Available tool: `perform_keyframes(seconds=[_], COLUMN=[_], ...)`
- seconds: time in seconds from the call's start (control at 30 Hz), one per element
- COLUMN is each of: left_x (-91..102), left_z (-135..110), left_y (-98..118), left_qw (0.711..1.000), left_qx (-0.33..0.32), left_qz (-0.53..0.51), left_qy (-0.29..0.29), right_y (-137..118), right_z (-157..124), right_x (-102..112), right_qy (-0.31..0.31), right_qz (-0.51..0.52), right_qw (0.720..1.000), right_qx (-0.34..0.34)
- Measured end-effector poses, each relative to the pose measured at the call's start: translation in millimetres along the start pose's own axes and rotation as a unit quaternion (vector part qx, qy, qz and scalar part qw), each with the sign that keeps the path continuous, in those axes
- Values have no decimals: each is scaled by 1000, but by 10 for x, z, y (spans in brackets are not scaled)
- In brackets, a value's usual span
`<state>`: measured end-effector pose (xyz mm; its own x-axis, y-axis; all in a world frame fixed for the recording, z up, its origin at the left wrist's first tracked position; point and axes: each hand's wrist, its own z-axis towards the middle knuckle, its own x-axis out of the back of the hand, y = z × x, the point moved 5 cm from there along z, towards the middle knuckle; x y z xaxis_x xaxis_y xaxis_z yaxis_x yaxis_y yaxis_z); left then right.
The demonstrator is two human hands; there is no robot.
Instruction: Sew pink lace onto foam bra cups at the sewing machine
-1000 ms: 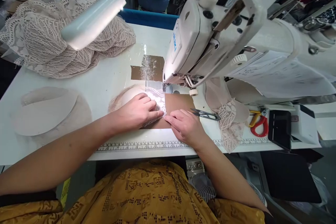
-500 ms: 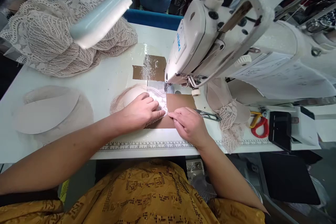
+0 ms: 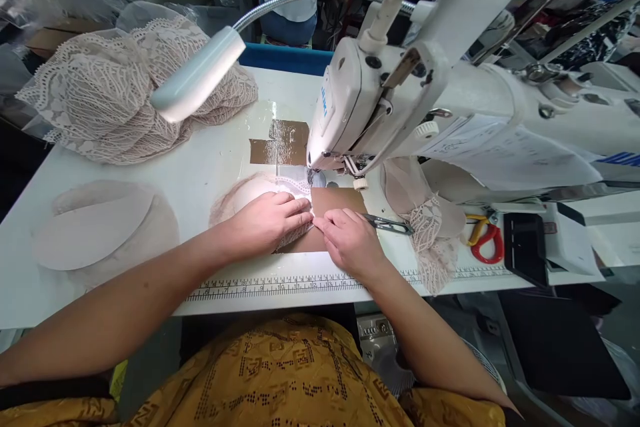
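Note:
A pale pink lace-edged fabric piece (image 3: 242, 195), cup-like in shape, lies beside the needle area of the white sewing machine (image 3: 345, 103). My left hand (image 3: 270, 221) rests over its near side, fingers closed together on the lace at the right edge. Meeting it there, the fingertips of my right hand (image 3: 349, 240) are pinched at the lace's corner; the exact bit between them is hidden. Beneath both hands is brown tape (image 3: 337, 199) stuck to the table. Dark thread snips (image 3: 389, 224) extend just beyond my right hand; whether that hand touches them I cannot tell.
A heap of lace fabric (image 3: 115, 90) sits back left under a lamp (image 3: 197, 73). Oval fabric pieces (image 3: 95, 227) lie at left. To the right are more lace pieces (image 3: 425, 220), red-and-yellow scissors (image 3: 487, 240) and a black phone-like object (image 3: 525, 247). A ruler strip (image 3: 280, 287) runs along the front edge.
The camera view has shifted, showing more of the background. My left fingers have straightened slightly over the lace, while both hands stay together at its edge.

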<state>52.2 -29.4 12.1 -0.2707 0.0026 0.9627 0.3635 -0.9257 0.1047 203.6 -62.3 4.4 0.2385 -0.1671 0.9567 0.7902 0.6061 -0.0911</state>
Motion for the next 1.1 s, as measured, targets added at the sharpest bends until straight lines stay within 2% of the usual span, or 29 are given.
perform_keyframes(seconds=[0.43,0.63,0.9,1.1], left_x=[9,-30,-62,-44], left_z=[69,62,59,75], left_y=[24,-27,-242,-325], left_qw=[997,997,997,998], left_qx=[36,56,51,19], left_qz=[60,41,17,29], left_qy=[36,16,-47,-43], right_y=[-2,-1,44,78], right_z=[-9,17,133,188], right_x=[-14,-21,-59,-29], right_qy=[16,15,-76,-111], right_qz=[-9,-7,-11,10], right_qw=[1000,1000,994,991], right_qx=[-13,-22,-74,-75])
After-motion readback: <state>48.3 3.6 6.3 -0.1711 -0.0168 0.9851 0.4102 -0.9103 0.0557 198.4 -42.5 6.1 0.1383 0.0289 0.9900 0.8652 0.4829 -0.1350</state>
